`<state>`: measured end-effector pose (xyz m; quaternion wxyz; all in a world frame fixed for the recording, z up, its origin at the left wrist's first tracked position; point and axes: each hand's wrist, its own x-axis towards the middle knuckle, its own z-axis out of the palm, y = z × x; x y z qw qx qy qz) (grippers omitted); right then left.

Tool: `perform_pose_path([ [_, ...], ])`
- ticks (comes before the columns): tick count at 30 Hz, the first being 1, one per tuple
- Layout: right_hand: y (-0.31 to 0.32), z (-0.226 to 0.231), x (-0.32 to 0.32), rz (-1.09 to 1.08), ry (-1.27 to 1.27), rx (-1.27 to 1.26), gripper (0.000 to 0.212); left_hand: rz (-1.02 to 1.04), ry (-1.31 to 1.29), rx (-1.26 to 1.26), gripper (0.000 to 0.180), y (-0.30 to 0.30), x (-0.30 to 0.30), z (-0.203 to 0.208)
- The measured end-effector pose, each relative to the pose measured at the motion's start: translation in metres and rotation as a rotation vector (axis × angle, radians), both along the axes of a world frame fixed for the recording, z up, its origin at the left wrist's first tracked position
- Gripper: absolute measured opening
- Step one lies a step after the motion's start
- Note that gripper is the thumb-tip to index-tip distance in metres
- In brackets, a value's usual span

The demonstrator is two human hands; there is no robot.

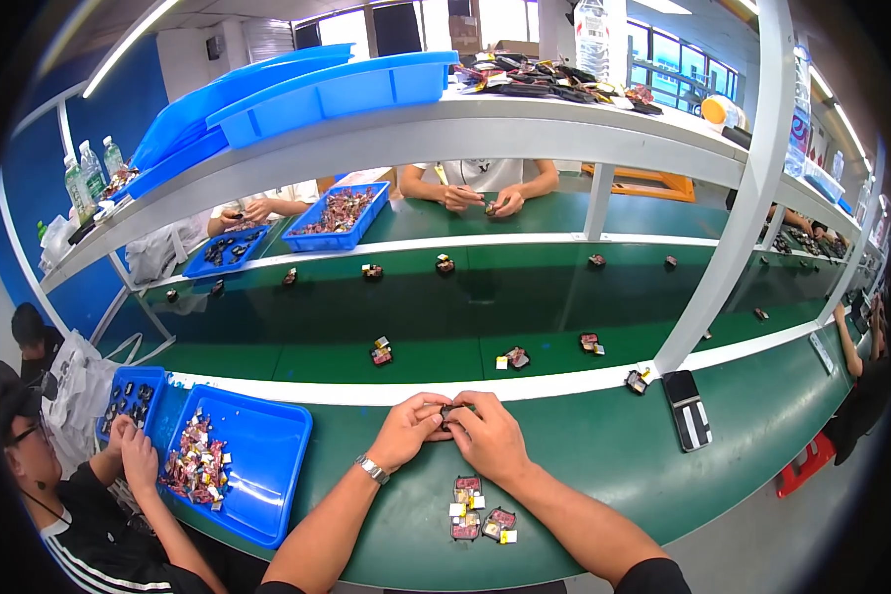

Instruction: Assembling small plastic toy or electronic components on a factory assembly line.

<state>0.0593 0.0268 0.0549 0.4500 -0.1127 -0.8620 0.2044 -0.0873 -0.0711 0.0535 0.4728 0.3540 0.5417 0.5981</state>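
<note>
My left hand (407, 434), with a metal-band watch on its wrist, and my right hand (491, 438) meet over the green bench. Both have their fingers closed around a small black plastic housing (448, 412); the fingers cover most of it. Between my forearms lie several small assemblies (466, 507) with black frames, dark red boards and white and yellow bits. Beyond my hands, more of these assemblies (381, 350) rest spaced apart on the green conveyor belt (431, 361).
A blue tray (302, 445) of loose red and white parts stands left, beside a co-worker's hands (134, 450). Right lies a black, white-striped case (688, 411) near a white post (733, 198). Across the belt, another person's hands (480, 200) work under a shelf (386, 139) carrying blue bins (337, 99).
</note>
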Motion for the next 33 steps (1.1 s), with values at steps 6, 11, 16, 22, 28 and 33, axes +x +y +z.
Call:
perform_pose_path([
  [6, 0.004, -0.001, 0.002, 0.037, -0.035, -0.077, 0.020, -0.002, 0.009, 0.010, 0.026, 0.000, -0.001, 0.000],
  [11, 0.009, -0.005, 0.001, 0.076, -0.108, -0.058, 0.019, 0.012, 0.006, 0.018, 0.026, 0.001, -0.001, -0.003],
  [16, 0.009, -0.002, 0.003, 0.127, -0.124, -0.077, 0.020, 0.013, 0.010, 0.013, 0.027, 0.000, -0.001, -0.003],
  [22, 0.012, -0.007, 0.004, 0.145, -0.149, -0.124, 0.017, 0.060, 0.045, 0.012, 0.019, 0.001, 0.001, -0.005],
  [28, 0.016, -0.009, 0.004, 0.128, -0.149, -0.103, 0.015, 0.022, 0.064, 0.063, 0.016, 0.001, -0.007, -0.015],
  [33, 0.018, -0.009, 0.006, 0.139, -0.159, -0.179, 0.013, -0.027, 0.036, 0.047, 0.014, 0.000, -0.005, -0.007],
])
